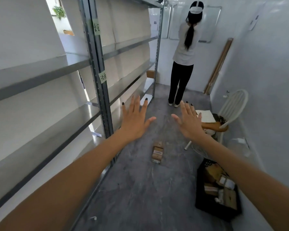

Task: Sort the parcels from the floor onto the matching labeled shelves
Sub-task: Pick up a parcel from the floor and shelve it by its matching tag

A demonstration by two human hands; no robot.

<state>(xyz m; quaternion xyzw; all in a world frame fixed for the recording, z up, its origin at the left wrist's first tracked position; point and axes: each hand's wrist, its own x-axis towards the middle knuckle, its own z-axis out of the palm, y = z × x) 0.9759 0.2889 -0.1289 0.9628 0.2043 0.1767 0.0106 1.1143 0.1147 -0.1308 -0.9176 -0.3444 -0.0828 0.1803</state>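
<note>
My left hand [135,120] and my right hand [189,121] are stretched out in front of me, palms down, fingers spread, holding nothing. Below and between them a small brown cardboard parcel [157,152] with a white label lies on the grey floor. A black crate [217,189] holding several more parcels sits on the floor at the lower right, under my right forearm. A grey metal shelf rack [97,67] runs along the left, with green handwritten labels [103,78] stuck to its upright. The shelf boards in view carry no parcels.
Another person [187,52] in a white top and black trousers stands at the far end of the narrow aisle, back turned. A white chair [230,110] with papers on its wooden seat stands against the right wall. Wooden strips [218,65] lean in the far corner.
</note>
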